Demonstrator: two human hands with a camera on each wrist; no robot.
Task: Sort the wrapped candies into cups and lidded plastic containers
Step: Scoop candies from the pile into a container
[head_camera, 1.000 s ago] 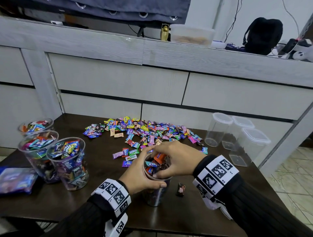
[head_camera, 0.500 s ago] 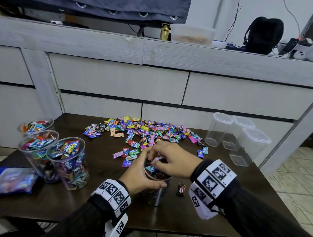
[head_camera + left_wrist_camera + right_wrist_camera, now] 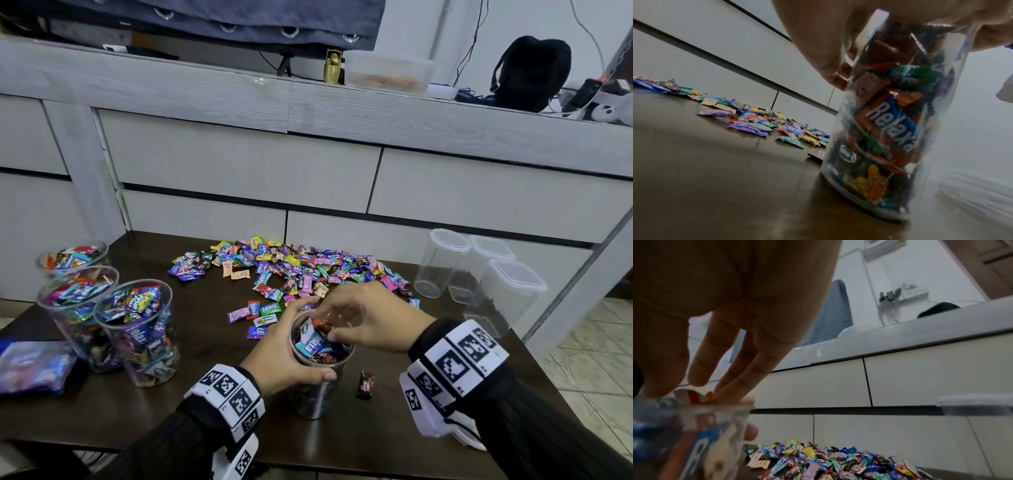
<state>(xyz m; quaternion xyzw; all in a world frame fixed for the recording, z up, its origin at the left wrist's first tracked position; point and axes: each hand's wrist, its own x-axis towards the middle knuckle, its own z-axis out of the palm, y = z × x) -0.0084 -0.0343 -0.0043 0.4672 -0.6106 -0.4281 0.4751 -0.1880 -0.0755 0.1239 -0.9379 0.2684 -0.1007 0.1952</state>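
Observation:
A clear cup (image 3: 317,401) packed with wrapped candies stands near the table's front middle. My left hand (image 3: 284,356) grips it just below the rim, and the left wrist view shows the fingers (image 3: 828,56) curled round the cup (image 3: 885,129). My right hand (image 3: 363,318) hovers over the cup's mouth with its fingers (image 3: 740,369) stretched down onto the top candies at the rim of the cup (image 3: 694,434); it pinches nothing that I can see. A big pile of loose candies (image 3: 291,267) lies behind the cup. One dark candy (image 3: 365,385) lies just right of the cup.
Three candy-filled cups (image 3: 137,329) stand in a cluster at the table's left, with a blue bag (image 3: 34,366) at the left edge. Three lidded clear containers (image 3: 442,263) stand at the back right. A grey drawer unit rises behind the table.
My right hand held an orange candy over the cup a second ago; that candy is no longer in its fingers, which now spread over the cup's mouth. My left hand has kept its grip.

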